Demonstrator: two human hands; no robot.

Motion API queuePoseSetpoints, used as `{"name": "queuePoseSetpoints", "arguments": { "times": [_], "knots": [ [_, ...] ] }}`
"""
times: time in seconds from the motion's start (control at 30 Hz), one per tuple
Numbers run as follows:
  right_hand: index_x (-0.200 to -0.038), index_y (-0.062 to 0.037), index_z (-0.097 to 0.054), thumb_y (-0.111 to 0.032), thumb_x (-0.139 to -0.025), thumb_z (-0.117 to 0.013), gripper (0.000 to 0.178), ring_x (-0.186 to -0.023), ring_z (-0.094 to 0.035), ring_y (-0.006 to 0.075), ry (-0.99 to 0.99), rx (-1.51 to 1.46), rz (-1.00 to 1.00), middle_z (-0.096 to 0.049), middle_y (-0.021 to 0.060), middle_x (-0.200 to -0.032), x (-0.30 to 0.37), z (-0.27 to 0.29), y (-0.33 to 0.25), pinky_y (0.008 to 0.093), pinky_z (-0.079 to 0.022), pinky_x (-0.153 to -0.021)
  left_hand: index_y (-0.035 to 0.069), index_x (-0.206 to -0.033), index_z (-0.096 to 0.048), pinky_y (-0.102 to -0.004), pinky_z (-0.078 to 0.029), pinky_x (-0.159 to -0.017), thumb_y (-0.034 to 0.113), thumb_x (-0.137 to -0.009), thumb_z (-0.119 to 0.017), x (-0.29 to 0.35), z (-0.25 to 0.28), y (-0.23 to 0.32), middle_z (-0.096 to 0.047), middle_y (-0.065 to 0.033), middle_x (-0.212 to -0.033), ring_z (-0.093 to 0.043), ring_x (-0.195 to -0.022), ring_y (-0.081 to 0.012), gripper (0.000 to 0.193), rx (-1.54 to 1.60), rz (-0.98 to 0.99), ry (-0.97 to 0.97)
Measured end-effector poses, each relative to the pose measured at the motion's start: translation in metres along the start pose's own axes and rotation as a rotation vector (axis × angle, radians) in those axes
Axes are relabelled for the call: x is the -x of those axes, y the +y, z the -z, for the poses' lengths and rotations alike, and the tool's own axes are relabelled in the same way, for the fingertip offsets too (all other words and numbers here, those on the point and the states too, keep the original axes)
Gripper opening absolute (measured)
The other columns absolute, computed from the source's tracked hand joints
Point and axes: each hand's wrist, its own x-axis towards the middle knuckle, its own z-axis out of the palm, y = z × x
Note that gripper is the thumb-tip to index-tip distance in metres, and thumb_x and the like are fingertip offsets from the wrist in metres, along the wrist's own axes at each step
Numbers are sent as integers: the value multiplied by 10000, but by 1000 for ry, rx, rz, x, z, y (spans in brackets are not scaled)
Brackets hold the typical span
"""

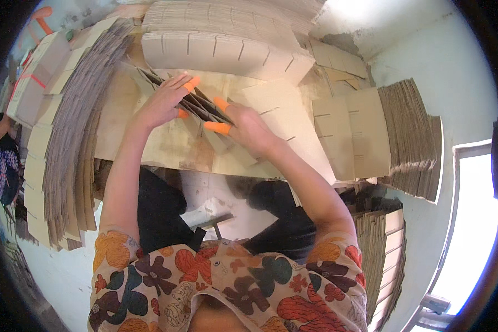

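Observation:
Over the wooden table (149,146), a folded cardboard divider (203,108) made of several narrow brown strips lies slantwise between my hands. My left hand (159,106) grips its far left part, with orange finger covers on the fingertips. At its near right end my right hand (250,128) pinches it between thumb and forefinger, both also in orange covers. Beneath my right forearm and beside that hand lie flat slotted cardboard sheets (285,113). Behind both hands stands a long row of slotted cardboard pieces (221,51).
Tall cardboard stacks flank the table: one on the left (72,130), one on the right (365,133). More slotted cardboard (379,243) stands low at the right. A carton (39,80) rests beyond the left stack, and another person (4,149) shows at the left edge.

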Motion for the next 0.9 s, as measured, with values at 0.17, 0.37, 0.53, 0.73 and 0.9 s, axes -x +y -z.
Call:
{"name": "queuePoseSetpoints", "arguments": {
  "times": [0.17, 0.37, 0.53, 0.73, 0.9],
  "knots": [
    [-1071, 50, -554, -407, -775, -694, 563, -921, -606, 341, 592, 387, -96, -623, 227, -971, 58, 50, 70, 413, -485, -795, 69, -1037, -585, -407, -358, -947, 33, -648, -694, -14, -17, -19, -591, -112, -1012, -521, -1008, -306, 406, 33, -93, 27],
    [-1111, 15, -582, -291, -717, -773, 534, -868, -614, 250, 44, -47, -728, -649, 159, -939, 123, 86, 107, 328, -471, -777, 44, -773, -579, -392, -429, -742, 25, -624, -692, -12, -27, -9, -582, -101, -729, -549, -783, -292, 188, -87, -121, 126],
    [-934, 24, -631, -291, -707, -779, 416, -711, -556, 168, 392, -112, -638, -594, 70, -728, 147, 98, 139, 311, -450, -656, 44, -770, -597, -396, -447, -669, 66, -647, -686, -8, -10, 3, -602, -101, -744, -558, -751, -286, 154, -214, -215, 135],
    [-767, 20, -640, -172, -780, -715, 206, -618, -497, 153, 1382, 127, -706, -629, 83, -690, 185, 168, 111, 344, -427, -565, 20, -857, -591, -366, -469, -665, 57, -666, -672, 53, 86, 75, -610, -110, -814, -573, -768, -283, 210, -470, -266, 339],
    [-813, 36, -628, -349, -758, -723, 400, -818, -572, 326, 1187, 478, -842, -612, 251, -934, 226, 136, 217, 468, -436, -689, 5, -955, -577, -392, -481, -657, 27, -645, -714, 135, 163, 85, -619, -153, -883, -589, -783, -322, 340, -800, -92, 577]
  ]
}}
